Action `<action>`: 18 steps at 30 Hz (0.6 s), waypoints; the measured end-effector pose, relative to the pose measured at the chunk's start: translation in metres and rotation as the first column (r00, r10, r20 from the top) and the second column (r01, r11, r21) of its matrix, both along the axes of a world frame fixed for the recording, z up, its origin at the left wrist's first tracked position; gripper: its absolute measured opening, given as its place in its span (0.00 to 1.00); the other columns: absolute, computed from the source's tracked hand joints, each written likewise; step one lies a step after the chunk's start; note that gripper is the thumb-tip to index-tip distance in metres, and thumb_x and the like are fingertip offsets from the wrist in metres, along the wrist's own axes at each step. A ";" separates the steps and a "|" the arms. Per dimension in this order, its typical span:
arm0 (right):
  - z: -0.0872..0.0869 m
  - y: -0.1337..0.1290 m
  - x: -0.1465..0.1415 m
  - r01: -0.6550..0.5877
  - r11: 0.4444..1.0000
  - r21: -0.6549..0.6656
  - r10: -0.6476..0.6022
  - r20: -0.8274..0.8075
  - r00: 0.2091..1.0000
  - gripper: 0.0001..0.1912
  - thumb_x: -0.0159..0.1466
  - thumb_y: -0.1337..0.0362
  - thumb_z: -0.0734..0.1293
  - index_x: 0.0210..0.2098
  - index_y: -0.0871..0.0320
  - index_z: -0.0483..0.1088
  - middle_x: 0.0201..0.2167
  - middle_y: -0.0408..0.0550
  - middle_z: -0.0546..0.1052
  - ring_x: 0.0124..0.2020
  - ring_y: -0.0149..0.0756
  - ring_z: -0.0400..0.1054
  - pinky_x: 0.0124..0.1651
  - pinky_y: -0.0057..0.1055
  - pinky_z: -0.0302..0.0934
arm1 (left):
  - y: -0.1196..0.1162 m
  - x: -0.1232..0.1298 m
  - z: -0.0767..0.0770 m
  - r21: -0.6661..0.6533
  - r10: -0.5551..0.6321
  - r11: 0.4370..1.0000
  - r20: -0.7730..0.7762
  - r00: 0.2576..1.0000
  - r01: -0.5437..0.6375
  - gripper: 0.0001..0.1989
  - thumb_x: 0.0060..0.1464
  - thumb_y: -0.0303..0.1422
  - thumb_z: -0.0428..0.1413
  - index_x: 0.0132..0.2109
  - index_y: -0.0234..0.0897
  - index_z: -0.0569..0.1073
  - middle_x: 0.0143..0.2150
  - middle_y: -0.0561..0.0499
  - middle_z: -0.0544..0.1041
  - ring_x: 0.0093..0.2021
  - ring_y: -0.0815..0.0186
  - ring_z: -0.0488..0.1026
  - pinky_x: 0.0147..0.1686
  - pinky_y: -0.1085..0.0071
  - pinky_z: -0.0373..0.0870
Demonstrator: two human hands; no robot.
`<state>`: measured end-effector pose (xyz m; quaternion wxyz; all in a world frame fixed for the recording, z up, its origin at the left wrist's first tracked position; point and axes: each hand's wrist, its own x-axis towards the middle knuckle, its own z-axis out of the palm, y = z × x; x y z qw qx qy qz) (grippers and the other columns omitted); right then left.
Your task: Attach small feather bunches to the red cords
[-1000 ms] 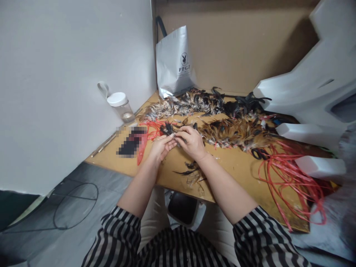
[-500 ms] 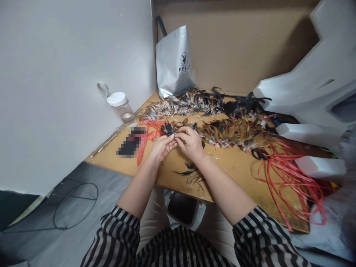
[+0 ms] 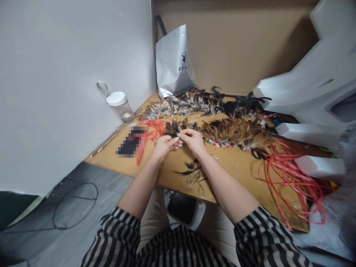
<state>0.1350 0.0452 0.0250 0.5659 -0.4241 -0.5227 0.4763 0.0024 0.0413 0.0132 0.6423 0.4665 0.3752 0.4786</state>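
My left hand [image 3: 166,147] and my right hand [image 3: 194,141] meet above the table, both closed in pinches on one small bunch of dark feathers [image 3: 172,127]. The tips of the bunch fan out beyond my fingers; its lower ends are hidden between them. Just past my right hand lies a thick row of brown feathers [image 3: 239,132], with bits of red string along its near edge. Behind it stretches a second row of mottled black and white feathers [image 3: 183,105]. A few loose feathers [image 3: 191,174] rest on the table below my right wrist.
A silver bag [image 3: 174,63] stands at the back, and a lidded clear jar [image 3: 122,107] leans by the left wall. Red strings [image 3: 292,181] spill over the table's right side beside black-handled scissors [image 3: 259,153]. Shorter red strings [image 3: 154,128] lie left, near a blurred dark object.
Both hands have shifted slightly right with the feather bunch. My right fingers have moved from being curled over it to a straighter pinch beside my left thumb.
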 end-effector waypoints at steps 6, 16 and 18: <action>-0.001 -0.001 -0.004 0.036 0.999 -0.025 -0.036 0.014 0.999 0.12 0.46 0.57 0.69 0.24 0.60 0.68 0.21 0.42 0.70 0.23 0.28 0.62 0.29 0.27 0.59 | 0.000 -0.001 -0.002 0.024 0.004 1.000 -0.005 1.000 -0.004 0.11 0.39 0.35 0.61 0.28 0.29 0.73 0.25 0.47 0.75 0.22 0.74 0.69 0.25 0.77 0.66; 0.009 -0.008 0.002 0.164 0.876 0.454 -0.322 0.295 0.900 0.11 0.53 0.62 0.65 0.36 0.57 0.69 0.38 0.49 0.68 0.37 0.33 0.65 0.40 0.32 0.60 | 0.001 0.000 0.000 -0.006 0.021 1.000 0.004 1.000 -0.021 0.12 0.38 0.36 0.61 0.26 0.29 0.72 0.22 0.49 0.73 0.20 0.75 0.67 0.23 0.79 0.64; 0.010 -0.008 0.002 0.129 0.866 0.483 -0.303 0.302 0.904 0.08 0.53 0.63 0.66 0.33 0.57 0.71 0.38 0.48 0.68 0.40 0.34 0.64 0.43 0.33 0.59 | 0.000 0.000 0.000 -0.007 0.011 1.000 0.017 1.000 -0.011 0.13 0.38 0.36 0.61 0.26 0.29 0.72 0.21 0.50 0.73 0.21 0.75 0.68 0.23 0.79 0.64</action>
